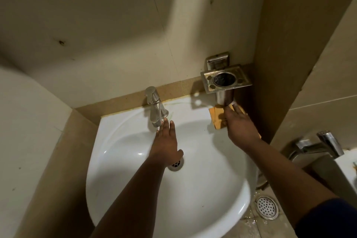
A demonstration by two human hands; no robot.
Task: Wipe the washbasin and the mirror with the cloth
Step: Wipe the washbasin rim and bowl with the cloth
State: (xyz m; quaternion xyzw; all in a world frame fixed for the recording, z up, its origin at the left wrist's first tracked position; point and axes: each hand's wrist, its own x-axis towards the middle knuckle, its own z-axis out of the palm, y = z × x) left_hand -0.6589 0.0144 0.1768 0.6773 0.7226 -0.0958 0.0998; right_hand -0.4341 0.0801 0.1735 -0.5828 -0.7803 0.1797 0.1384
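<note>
A white washbasin [123, 152] fills the middle of the head view, set into a tiled corner. My right hand [240, 127] presses an orange cloth [216, 116] flat on the basin's back right rim, just under a steel holder. My left hand [166, 145] hovers over the bowl, fingers straight and apart, fingertips close to the spout of the steel tap [155, 106]. It holds nothing. The drain [176, 165] shows partly beneath my left wrist. No mirror is in view.
A steel tumbler holder [225, 81] juts from the back wall above the cloth. Tiled walls close in at left, back and right. At lower right are another tap [326, 143], a white fixture edge and a round floor drain [267, 207] on wet floor.
</note>
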